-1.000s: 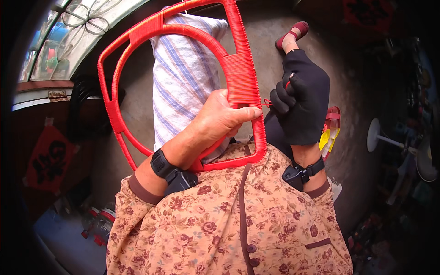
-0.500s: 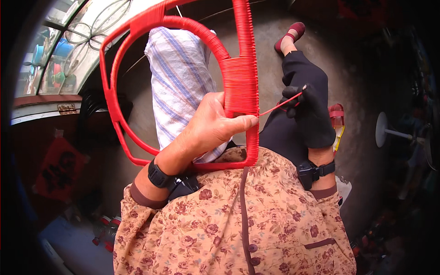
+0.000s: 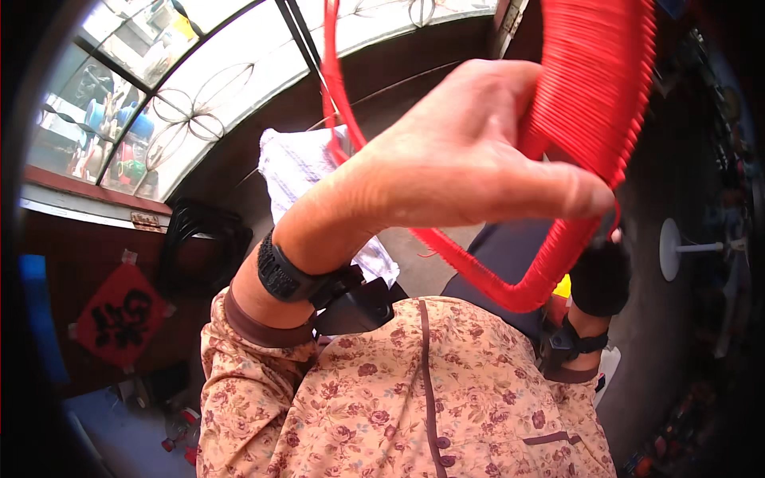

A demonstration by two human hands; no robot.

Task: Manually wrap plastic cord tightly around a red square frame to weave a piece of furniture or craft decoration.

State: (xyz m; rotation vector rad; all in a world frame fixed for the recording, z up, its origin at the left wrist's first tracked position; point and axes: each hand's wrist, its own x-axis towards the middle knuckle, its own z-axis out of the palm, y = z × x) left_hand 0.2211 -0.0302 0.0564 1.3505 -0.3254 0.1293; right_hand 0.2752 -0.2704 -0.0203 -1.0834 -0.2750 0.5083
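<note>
A red frame [image 3: 594, 88], wound tightly with red cord, is raised close in front of me. My left hand [image 3: 478, 151] grips its wrapped bar, fingers behind it and thumb pressed on the bar near the end of the close windings. A short run of loose red cord [image 3: 617, 209] leaves the bar just past the thumb. It leads down to my right hand [image 3: 602, 275], in a black glove with one bare fingertip showing at the cord. The frame's lower corner partly hides the glove.
A white cloth with blue stripes [image 3: 295, 171] lies over my left leg. Windows with metal scrollwork [image 3: 191, 119] curve along the upper left. Dark stacked items [image 3: 203, 243] stand below them, near a red paper diamond [image 3: 123, 315]. At the right is a white round object on a rod [image 3: 671, 248].
The frame has come up closer to me and swung right, carried by my left hand. My right hand has drawn in close to the frame, and the cord between them is shorter.
</note>
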